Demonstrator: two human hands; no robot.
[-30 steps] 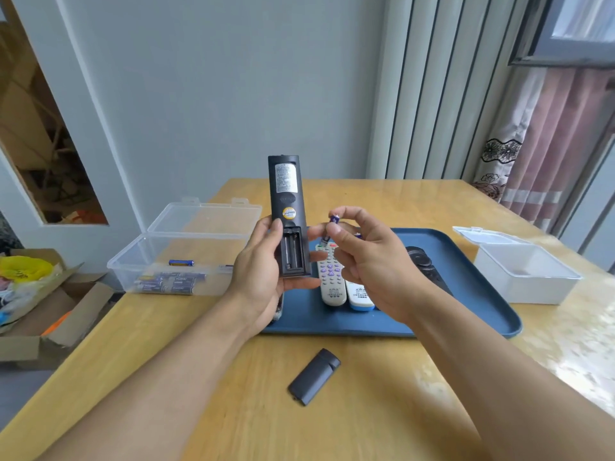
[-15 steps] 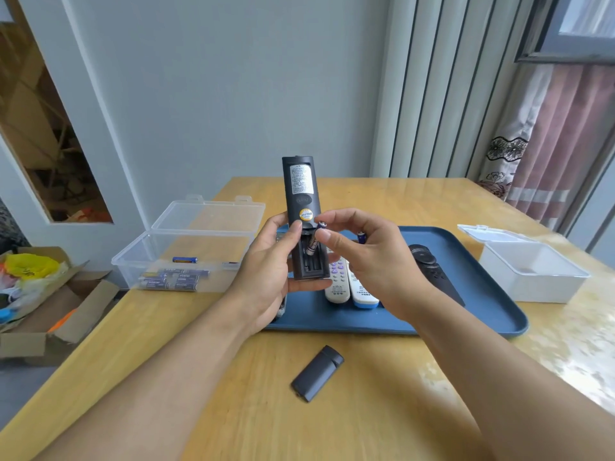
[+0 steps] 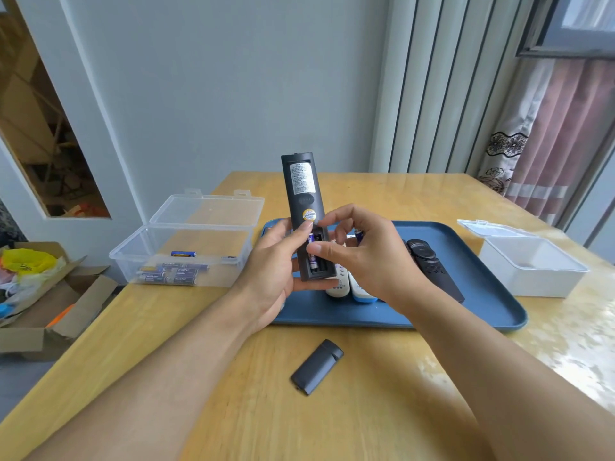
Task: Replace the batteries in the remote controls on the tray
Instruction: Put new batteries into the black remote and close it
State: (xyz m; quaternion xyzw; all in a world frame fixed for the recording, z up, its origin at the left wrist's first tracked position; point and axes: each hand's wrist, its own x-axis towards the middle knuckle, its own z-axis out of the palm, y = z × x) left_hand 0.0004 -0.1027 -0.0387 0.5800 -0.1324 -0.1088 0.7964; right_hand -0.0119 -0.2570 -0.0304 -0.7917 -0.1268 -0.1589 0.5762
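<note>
Fingers: left hand grips the black remote upright; right hand thumb presses a battery in its bay, curled fingers holding another battery.
Remote: above the tray.
Cover: on the counter.

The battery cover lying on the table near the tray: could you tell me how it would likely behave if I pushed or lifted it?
The battery cover looks like a thin moulded plastic shell, so probably stiff and very light. It lies flat on the glossy wooden table, so a push would likely slide it, not roll it.
</note>
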